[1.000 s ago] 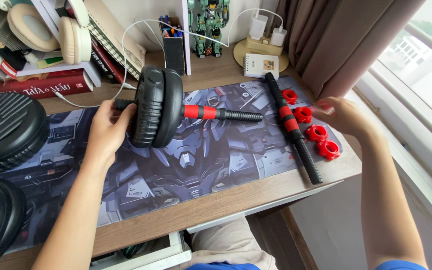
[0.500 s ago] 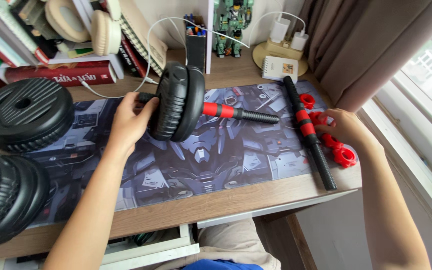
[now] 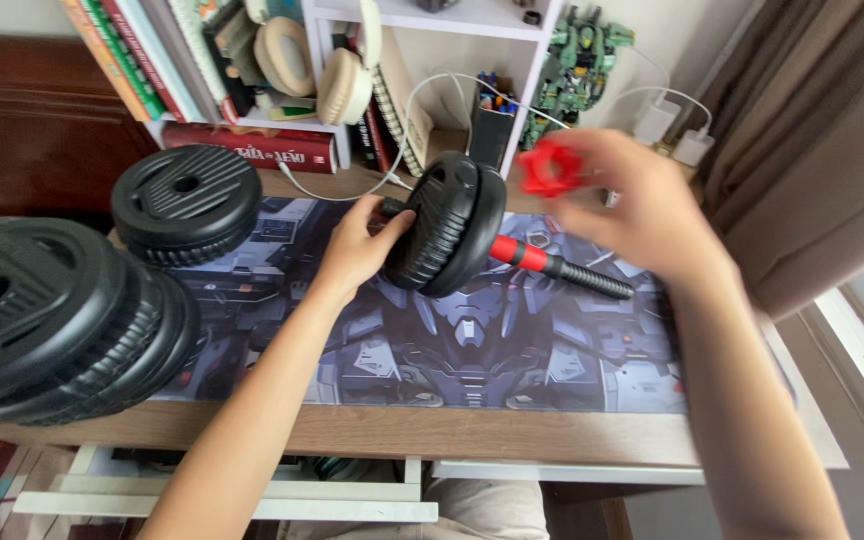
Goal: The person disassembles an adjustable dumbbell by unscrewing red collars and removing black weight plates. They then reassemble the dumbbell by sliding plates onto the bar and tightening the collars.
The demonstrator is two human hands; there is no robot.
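My left hand (image 3: 357, 245) grips the near end of a black dumbbell bar (image 3: 552, 268) that has a red band. Two black weight plates (image 3: 447, 225) sit upright on that bar, right beside my fingers. The bar lies on a printed desk mat (image 3: 472, 350) with its threaded end pointing right. My right hand (image 3: 637, 215) is raised above the bar's right end and pinches a red star-shaped collar nut (image 3: 550, 167) in its fingertips. The hand and the nut are blurred by motion.
Two stacks of black weight plates stand at the left, one (image 3: 187, 200) at the back and a bigger one (image 3: 47, 320) at the desk's front corner. Books (image 3: 242, 150), headphones (image 3: 342, 85), a pen holder and a green robot model (image 3: 577, 70) line the back. A curtain (image 3: 812, 150) hangs at right.
My right hand has left the second bar and loose nuts at the right edge and risen with one red nut toward the bar's threaded end. The view has swung left.
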